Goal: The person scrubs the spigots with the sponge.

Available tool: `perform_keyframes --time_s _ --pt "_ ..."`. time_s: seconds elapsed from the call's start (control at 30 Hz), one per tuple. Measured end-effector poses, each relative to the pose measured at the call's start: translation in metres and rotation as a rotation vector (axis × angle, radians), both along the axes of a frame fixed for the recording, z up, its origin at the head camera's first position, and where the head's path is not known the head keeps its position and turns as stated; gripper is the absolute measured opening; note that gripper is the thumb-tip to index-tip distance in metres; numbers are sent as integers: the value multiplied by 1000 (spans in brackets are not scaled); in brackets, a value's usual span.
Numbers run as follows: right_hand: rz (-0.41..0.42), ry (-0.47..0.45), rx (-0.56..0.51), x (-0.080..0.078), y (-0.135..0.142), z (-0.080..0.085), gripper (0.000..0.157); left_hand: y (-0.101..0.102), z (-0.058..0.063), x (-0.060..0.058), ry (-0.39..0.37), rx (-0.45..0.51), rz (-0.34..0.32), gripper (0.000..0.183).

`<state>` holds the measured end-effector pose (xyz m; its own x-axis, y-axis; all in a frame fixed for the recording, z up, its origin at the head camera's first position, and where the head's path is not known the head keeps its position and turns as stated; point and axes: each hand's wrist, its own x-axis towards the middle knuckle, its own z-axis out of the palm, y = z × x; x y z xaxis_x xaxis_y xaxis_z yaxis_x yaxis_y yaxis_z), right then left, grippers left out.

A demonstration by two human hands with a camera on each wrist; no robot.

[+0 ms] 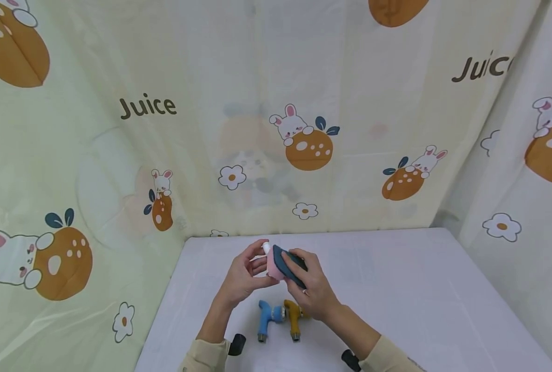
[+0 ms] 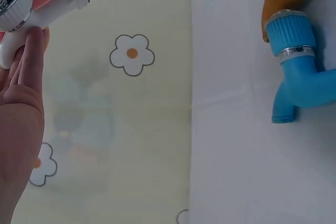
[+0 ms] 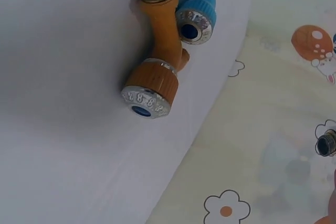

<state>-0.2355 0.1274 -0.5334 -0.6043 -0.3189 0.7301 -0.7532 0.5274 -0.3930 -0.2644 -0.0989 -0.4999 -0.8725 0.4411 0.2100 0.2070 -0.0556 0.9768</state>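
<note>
Raised above the table, a white tap with a brass threaded end and a chrome-rimmed knob is held by my left hand. Its fingers run along the tap's underside in the left wrist view. My right hand grips a pink and dark teal cleaning cloth, thumb and fingers on the dark side. The cloth's pink side lies against the white tap and hides much of it in the head view. In the right wrist view only the tap's threaded end shows at the right edge.
Below the hands, a blue tap and a mustard-yellow tap lie side by side on the white-covered table. A printed curtain with rabbits and flowers hangs behind the table and along its sides.
</note>
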Motion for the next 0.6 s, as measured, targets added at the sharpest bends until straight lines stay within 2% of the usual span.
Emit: perform_keyframes --time_s 0.23,0.47,0.6 --pt "-128 -60 7 -6 2 -2 59 4 6 3 -54 -44 -36 91" --pt "-268 -95 60 -7 4 -8 54 4 2 3 -61 -61 -6 91" --pt "-311 -133 68 -9 7 -8 53 4 2 3 -50 -58 -10 91"
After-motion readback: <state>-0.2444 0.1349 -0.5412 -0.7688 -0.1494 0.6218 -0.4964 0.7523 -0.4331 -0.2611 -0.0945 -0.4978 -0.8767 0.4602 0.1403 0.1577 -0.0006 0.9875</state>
